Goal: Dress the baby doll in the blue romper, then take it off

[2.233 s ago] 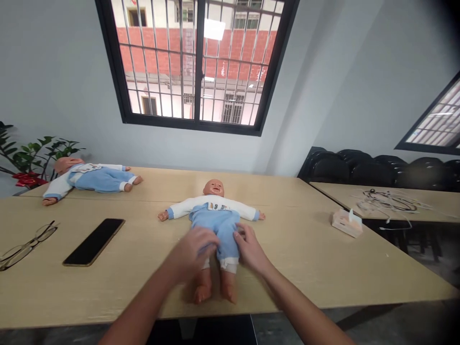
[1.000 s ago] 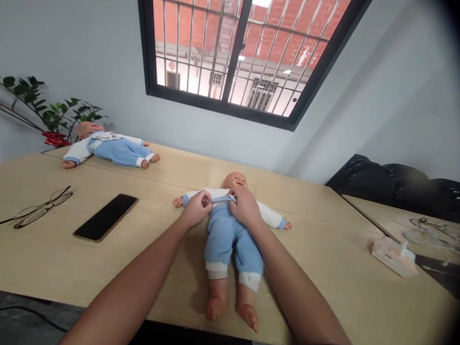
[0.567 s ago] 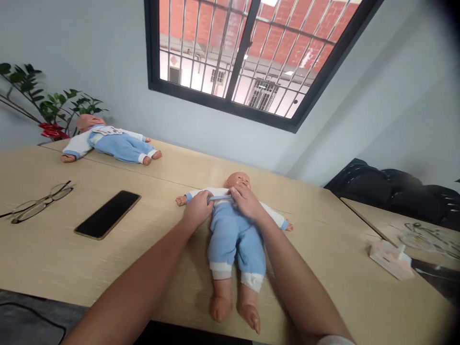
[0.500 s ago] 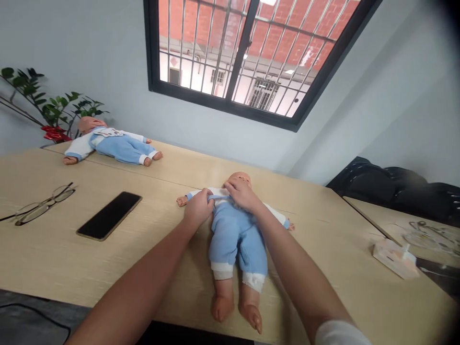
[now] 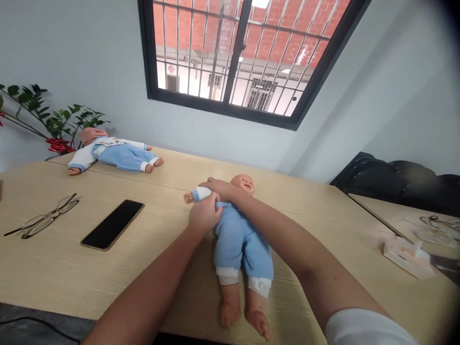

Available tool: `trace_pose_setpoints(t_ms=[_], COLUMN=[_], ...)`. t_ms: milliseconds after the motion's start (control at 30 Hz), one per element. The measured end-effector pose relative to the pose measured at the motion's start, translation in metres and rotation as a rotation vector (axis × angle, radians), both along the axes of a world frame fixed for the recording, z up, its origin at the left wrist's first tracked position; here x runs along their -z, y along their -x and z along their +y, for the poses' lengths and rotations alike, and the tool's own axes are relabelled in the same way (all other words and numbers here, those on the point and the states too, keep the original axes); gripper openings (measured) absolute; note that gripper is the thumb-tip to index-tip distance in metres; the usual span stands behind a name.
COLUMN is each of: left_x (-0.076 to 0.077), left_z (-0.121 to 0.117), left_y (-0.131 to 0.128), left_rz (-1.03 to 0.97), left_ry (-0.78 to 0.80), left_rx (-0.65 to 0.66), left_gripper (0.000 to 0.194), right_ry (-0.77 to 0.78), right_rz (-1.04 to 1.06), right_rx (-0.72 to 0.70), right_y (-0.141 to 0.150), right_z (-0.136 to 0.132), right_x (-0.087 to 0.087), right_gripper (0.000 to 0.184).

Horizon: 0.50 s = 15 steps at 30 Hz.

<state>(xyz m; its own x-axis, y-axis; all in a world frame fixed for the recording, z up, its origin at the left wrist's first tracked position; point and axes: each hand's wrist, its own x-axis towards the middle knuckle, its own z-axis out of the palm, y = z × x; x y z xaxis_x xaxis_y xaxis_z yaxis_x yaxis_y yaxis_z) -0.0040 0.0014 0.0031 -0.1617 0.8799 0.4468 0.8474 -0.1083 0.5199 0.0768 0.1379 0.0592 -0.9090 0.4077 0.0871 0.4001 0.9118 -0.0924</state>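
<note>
A baby doll [image 5: 244, 235] in blue trousers lies on its back on the wooden table, feet toward me. At its chest my left hand [image 5: 206, 211] is closed, pinching the blue upper edge of the doll's overalls. My right hand [image 5: 220, 188] reaches across the chest to the shoulder on my left, its fingers curled over the white sleeve [image 5: 203, 192] there. Its fingertips are partly hidden. The doll's face [image 5: 246, 184] shows above my right wrist; my right forearm covers much of the chest and the arm on that side.
A second doll [image 5: 124, 154] in similar clothes lies at the back left, near a potted plant [image 5: 64, 120]. Eyeglasses [image 5: 46, 218] and a black phone [image 5: 113, 224] rest on the left. On the right are a whitish box-like object [image 5: 408, 257], blurred tubing [image 5: 440, 230] and black chairs [image 5: 395, 179].
My right hand has moved left from the doll's neck to its shoulder, uncovering the face. My left hand stays on the blue edge. The view has shifted slightly.
</note>
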Motion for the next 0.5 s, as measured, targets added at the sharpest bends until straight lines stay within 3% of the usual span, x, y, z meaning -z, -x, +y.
trace_pose_setpoints(t_ms=[233, 333, 500], left_x=[0.010, 0.012, 0.007], left_z=[0.000, 0.001, -0.007], left_y=[-0.004, -0.006, -0.011], left_rz=[-0.104, -0.231, -0.338], left_ry=[0.103, 0.031, -0.137], left_rx=[-0.002, -0.020, 0.044], left_gripper=[0.003, 0.004, 0.009], right_ry=[0.074, 0.067, -0.091], right_rz=[0.430, 0.428, 0.300], right_rx=[0.208, 0.208, 0.158], right_y=[-0.061, -0.084, -0.100], right_z=[-0.017, -0.029, -0.042], right_x=[-0.022, -0.029, -0.045], right_gripper=[0.044, 0.043, 0.044])
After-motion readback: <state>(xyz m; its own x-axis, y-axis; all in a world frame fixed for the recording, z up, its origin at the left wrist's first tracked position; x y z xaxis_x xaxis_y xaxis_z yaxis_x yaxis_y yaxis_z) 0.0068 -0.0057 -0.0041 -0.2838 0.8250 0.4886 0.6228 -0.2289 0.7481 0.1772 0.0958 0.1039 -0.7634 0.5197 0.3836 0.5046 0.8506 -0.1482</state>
